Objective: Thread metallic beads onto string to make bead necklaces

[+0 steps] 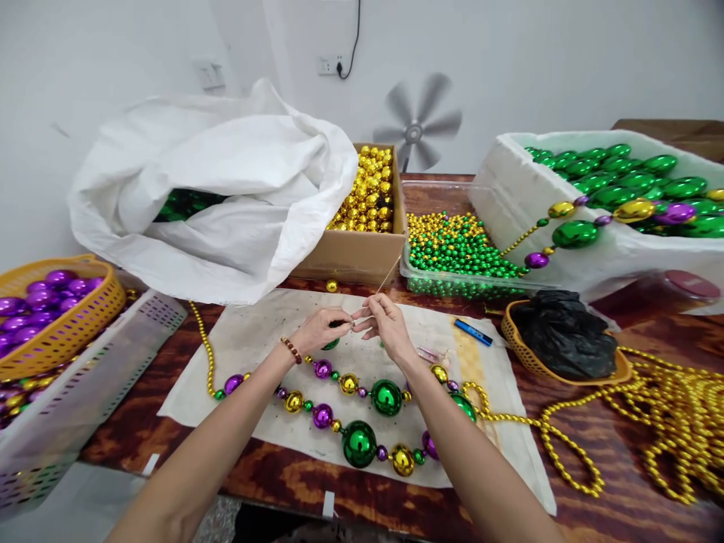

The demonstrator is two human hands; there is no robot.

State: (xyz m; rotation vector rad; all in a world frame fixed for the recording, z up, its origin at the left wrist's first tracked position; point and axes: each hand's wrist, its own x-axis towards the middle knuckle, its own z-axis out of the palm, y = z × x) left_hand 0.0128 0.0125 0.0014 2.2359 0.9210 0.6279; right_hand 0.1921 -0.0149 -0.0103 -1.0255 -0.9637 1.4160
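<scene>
My left hand (pixel 325 329), with a beaded bracelet at the wrist, is closed in a pinch over the white cloth (pixel 265 324). Close beside its fingertips, my right hand (pixel 385 323) pinches a thin string (pixel 390 273) that slants up to the right. What the left fingertips hold is too small to make out. Below both hands, strands of green, gold and purple beads (pixel 359 443) lie in curved rows on the cloth. My forearms cover parts of them.
Around the cloth are a white sack (pixel 226 143), a cardboard box (pixel 345 253) of gold balls, a clear tub (pixel 412 283) of small beads, a foam box (pixel 503 181), orange baskets (pixel 73 332), gold bead strings (pixel 679 422) and a blue marker (pixel 473 332). A fan (pixel 413 133) spins behind.
</scene>
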